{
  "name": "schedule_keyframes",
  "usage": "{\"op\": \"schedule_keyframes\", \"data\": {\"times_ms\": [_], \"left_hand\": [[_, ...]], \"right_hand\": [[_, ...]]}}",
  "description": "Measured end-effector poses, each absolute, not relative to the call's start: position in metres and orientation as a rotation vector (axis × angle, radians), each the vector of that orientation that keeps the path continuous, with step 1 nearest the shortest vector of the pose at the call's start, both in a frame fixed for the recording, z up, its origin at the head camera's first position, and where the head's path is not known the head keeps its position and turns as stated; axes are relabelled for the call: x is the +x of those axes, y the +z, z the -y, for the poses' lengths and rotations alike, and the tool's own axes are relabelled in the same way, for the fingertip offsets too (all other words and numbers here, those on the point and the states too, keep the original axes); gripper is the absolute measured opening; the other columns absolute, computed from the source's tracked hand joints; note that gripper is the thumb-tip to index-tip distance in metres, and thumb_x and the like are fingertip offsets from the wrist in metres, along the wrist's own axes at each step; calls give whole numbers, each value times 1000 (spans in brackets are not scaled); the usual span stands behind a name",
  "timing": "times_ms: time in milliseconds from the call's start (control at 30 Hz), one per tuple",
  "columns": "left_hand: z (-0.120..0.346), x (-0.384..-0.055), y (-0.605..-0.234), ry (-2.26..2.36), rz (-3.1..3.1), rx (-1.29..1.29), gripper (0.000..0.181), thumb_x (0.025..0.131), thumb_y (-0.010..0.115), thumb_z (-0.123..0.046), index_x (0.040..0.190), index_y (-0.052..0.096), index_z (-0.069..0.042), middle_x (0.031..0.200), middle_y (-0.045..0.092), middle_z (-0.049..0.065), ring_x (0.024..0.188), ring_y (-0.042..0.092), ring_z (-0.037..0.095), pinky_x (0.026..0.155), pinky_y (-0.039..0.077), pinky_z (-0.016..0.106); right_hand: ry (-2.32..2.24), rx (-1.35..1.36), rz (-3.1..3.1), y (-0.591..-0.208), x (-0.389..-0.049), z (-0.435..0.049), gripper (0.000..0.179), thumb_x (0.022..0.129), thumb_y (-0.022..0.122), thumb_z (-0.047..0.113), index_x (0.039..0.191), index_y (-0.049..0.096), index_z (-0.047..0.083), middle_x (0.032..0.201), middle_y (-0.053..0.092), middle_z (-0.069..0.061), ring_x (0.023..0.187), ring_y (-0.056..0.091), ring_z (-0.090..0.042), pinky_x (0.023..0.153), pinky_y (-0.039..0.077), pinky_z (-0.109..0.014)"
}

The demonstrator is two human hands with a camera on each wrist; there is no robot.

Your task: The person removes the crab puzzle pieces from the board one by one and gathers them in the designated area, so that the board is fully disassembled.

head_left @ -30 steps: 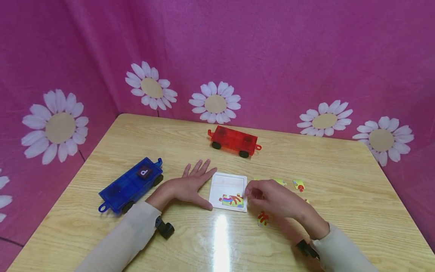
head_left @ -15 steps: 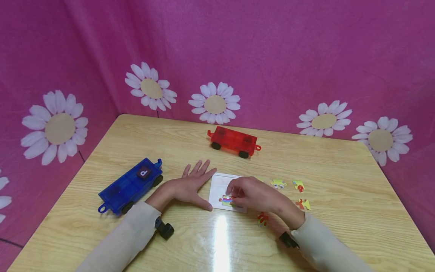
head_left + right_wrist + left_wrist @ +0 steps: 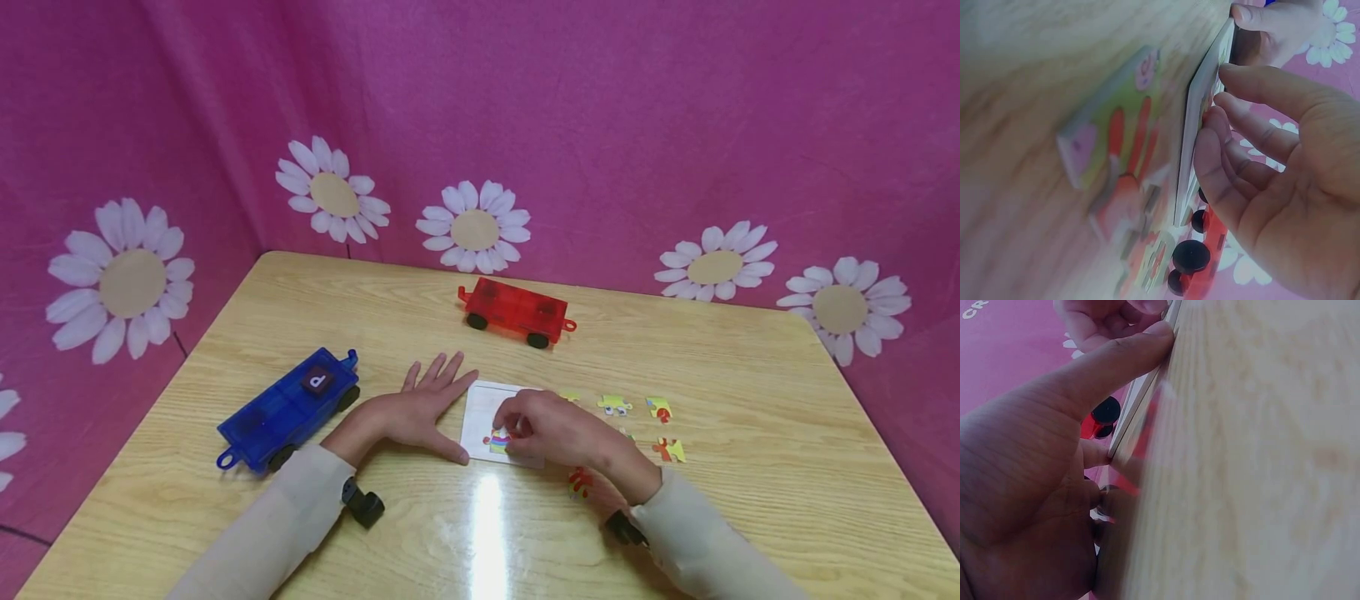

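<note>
A white square puzzle tray [image 3: 483,404] lies on the table between the two hands. My left hand [image 3: 418,417] rests with fingers spread, its index fingertip and thumb at the tray's left edge; the left wrist view shows the thumb [image 3: 1110,369] right against that edge. Bent over the tray, my right hand [image 3: 558,429] pinches a puzzle piece low down in it, mostly hidden by the fingers. A rainbow-striped piece [image 3: 497,442] shows beside those fingertips. From the right wrist, the fingertips of the right hand [image 3: 1272,144] meet at the tray's surface [image 3: 1195,103].
Several loose yellow-and-red puzzle pieces lie right of the tray, among them one with eyes [image 3: 615,406] and one with red stripes [image 3: 579,483]. A red toy wagon [image 3: 517,310] stands behind the tray, a blue toy wagon [image 3: 292,408] left of the left hand.
My right hand has moved left from the tray's right edge to over its lower part, uncovering loose pieces on the right. The left hand has stayed still.
</note>
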State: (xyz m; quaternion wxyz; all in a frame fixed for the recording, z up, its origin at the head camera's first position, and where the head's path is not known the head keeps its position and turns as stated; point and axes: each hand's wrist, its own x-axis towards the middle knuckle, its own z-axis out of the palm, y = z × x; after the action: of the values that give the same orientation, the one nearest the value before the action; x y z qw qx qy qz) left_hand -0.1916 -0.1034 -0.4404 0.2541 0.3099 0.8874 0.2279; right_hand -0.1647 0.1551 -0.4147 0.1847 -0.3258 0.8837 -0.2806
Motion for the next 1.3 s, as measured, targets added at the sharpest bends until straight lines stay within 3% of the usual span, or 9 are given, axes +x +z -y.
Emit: {"op": "schedule_keyframes", "data": {"times_ms": [1100, 1300], "left_hand": [[104, -192, -441, 616, -2412, 855, 122, 81, 76, -67, 168, 4, -20, 170, -19, 5, 152, -25, 26, 117, -20, 53], [103, -192, -440, 615, -2408, 852, 123, 81, 76, -68, 168, 4, -20, 170, -19, 6, 152, -25, 26, 117, -20, 54]], "right_hand": [[-702, -926, -2540, -414, -160, -154, 28, 89, 81, 9, 114, 69, 12, 92, 60, 5, 86, 56, -15, 80, 52, -33], [-696, -950, -2565, -408, -161, -151, 12, 94, 76, 12, 106, 73, 14, 90, 63, 10, 84, 59, -11, 79, 54, -32]]}}
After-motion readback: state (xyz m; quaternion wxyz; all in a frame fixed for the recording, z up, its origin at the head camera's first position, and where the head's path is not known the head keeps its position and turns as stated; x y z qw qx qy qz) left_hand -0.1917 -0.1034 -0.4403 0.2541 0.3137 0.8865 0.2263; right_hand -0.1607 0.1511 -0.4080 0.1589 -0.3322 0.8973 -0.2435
